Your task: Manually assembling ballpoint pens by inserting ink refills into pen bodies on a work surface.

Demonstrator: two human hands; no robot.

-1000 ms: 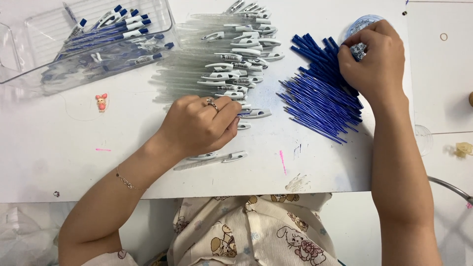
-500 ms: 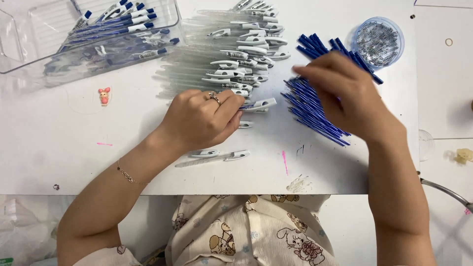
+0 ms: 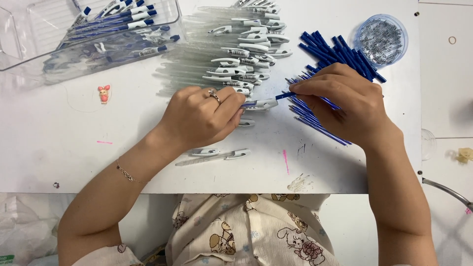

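Head view. Left hand (image 3: 204,116) closed around a clear pen barrel (image 3: 260,104), white clip end pointing right, held just above the table (image 3: 74,143). Right hand (image 3: 347,103) pinches a blue refill (image 3: 286,95) between thumb and fingers; its tip sits at the barrel's open end, touching or just entering, cannot tell which.

Refill pile (image 3: 340,54) lies under and beyond the right hand, fanned diagonally. Empty barrels (image 3: 236,49) stacked in a row, far centre. Round blue dish (image 3: 381,38) of small metal parts, probably springs, far right. Clear tray (image 3: 49,54) at far left holds finished pens (image 3: 118,19) with blue caps. Two loose barrels (image 3: 217,155) near the table's front edge.

Judgement: step in hand is feeding a refill into a barrel. Next move calls for keeping refill and barrel in line and pushing straight; a skewed refill would likely catch on the rim.
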